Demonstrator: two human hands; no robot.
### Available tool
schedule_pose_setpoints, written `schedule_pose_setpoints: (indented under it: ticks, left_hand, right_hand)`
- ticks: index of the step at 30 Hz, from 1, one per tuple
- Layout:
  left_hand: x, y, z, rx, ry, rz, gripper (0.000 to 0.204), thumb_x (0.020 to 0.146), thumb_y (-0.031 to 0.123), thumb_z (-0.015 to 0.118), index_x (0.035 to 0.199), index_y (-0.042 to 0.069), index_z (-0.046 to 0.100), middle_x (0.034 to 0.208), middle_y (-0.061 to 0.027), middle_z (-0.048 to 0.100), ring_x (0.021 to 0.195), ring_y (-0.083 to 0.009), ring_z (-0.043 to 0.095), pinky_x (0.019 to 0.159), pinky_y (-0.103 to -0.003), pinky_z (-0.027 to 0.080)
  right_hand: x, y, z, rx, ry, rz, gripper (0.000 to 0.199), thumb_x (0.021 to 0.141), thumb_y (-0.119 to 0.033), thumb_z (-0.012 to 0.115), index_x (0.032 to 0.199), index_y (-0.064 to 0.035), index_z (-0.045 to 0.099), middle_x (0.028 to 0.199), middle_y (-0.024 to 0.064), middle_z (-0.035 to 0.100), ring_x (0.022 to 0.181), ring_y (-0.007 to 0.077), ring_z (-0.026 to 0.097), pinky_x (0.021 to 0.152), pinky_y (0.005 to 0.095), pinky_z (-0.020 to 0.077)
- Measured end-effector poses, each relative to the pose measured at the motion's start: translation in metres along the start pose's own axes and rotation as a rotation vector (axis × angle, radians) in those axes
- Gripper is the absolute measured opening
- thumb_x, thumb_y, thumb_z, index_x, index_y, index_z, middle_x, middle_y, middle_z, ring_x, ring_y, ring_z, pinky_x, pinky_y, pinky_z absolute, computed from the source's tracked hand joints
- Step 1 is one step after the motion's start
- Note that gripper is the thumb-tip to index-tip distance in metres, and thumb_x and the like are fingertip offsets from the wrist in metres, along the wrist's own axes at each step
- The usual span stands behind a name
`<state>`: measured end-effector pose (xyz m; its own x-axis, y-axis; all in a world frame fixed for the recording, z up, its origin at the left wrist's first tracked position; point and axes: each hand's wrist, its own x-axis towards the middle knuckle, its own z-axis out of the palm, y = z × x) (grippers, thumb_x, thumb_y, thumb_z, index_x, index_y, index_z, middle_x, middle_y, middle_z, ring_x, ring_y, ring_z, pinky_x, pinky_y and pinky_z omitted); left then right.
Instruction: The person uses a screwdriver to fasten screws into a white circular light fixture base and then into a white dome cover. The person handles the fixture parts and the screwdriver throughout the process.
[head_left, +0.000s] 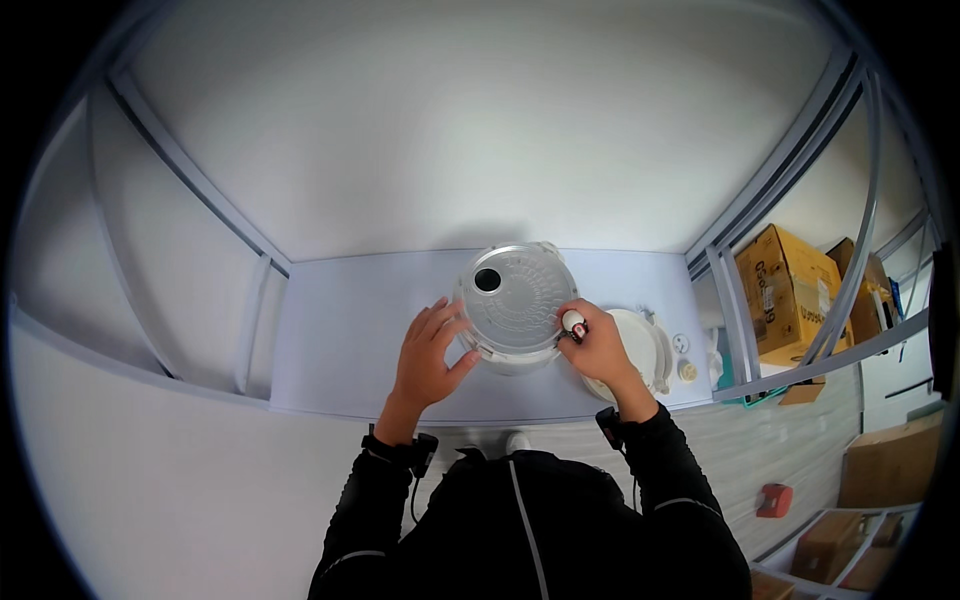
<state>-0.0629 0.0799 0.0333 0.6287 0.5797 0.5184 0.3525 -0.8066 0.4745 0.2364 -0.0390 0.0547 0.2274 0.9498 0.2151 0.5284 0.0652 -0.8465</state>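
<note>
A round appliance part (520, 300) with a silvery metal disc, a pale rim and one dark round hole sits on the white table. At its left rim is my left hand (432, 358), fingers apart, thumb stretched out; the fingertips are at or just touching the edge. My right hand (600, 350) is closed at the right rim, around a small tool with a white rounded handle end (573, 320) and a dark, partly red section. The tool is seen nearly end-on, so its tip is hidden.
Right of my right hand lies a white round cover (637, 345), with small pale round parts (686, 371) beside it. Grey frame posts (730, 310) stand at the table's right end. Beyond them are cardboard boxes (785, 290); a red object (774, 500) lies on the floor.
</note>
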Motion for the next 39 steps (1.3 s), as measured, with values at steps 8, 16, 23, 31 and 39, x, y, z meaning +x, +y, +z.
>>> schedule_pose_setpoints:
  ticks: [8, 16, 23, 31, 39]
  left_hand:
    - [-0.015, 0.02, 0.046, 0.052, 0.202, -0.06, 0.044, 0.086, 0.024, 0.09, 0.119, 0.007, 0.067, 0.141, -0.0182, 0.06, 0.129, -0.0433, 0.057, 0.11, -0.055, 0.047]
    - [-0.028, 0.039, 0.081, -0.032, 0.352, -0.151, 0.048, 0.082, 0.029, 0.095, 0.116, 0.009, 0.067, 0.136, -0.0169, 0.056, 0.123, -0.0384, 0.055, 0.101, -0.051, 0.049]
    - [-0.033, 0.057, 0.084, 0.033, 0.326, -0.13, 0.047, 0.079, 0.031, 0.096, 0.113, 0.011, 0.071, 0.132, -0.0139, 0.058, 0.119, -0.0364, 0.055, 0.099, -0.051, 0.047]
    - [-0.029, 0.063, 0.073, 0.113, 0.293, -0.094, 0.035, 0.082, 0.032, 0.091, 0.108, 0.015, 0.075, 0.126, -0.0079, 0.061, 0.115, -0.032, 0.055, 0.103, -0.048, 0.037]
    - [0.012, 0.069, 0.056, 0.171, 0.272, -0.072, 0.02, 0.081, 0.021, 0.086, 0.099, 0.017, 0.076, 0.102, 0.0012, 0.066, 0.102, -0.0245, 0.058, 0.095, -0.046, 0.033]
  right_hand:
    - [0.011, 0.009, -0.011, -0.058, 0.055, -0.121, 0.041, 0.076, 0.0, 0.071, 0.117, -0.0059, 0.07, 0.108, 0.0166, 0.073, 0.098, 0.0403, 0.072, 0.085, 0.0414, 0.0587]
    - [-0.014, -0.046, -0.004, 0.013, 0.073, -0.198, 0.045, 0.075, 0.004, 0.069, 0.119, -0.0041, 0.068, 0.115, 0.018, 0.071, 0.104, 0.0401, 0.071, 0.09, 0.0411, 0.0583]
    - [-0.017, -0.041, 0.007, -0.073, 0.003, -0.101, 0.045, 0.077, 0.001, 0.075, 0.121, -0.0053, 0.068, 0.116, 0.0177, 0.071, 0.104, 0.0423, 0.072, 0.086, 0.0442, 0.0596]
    - [-0.01, -0.031, 0.005, -0.135, 0.02, -0.088, 0.036, 0.086, -0.003, 0.079, 0.12, -0.006, 0.069, 0.113, 0.0172, 0.072, 0.102, 0.0428, 0.072, 0.086, 0.0454, 0.0597]
    - [-0.001, -0.022, -0.001, -0.058, -0.06, -0.1, 0.039, 0.083, 0.0, 0.076, 0.121, -0.0064, 0.068, 0.116, 0.0177, 0.071, 0.104, 0.0446, 0.071, 0.087, 0.0492, 0.0588]
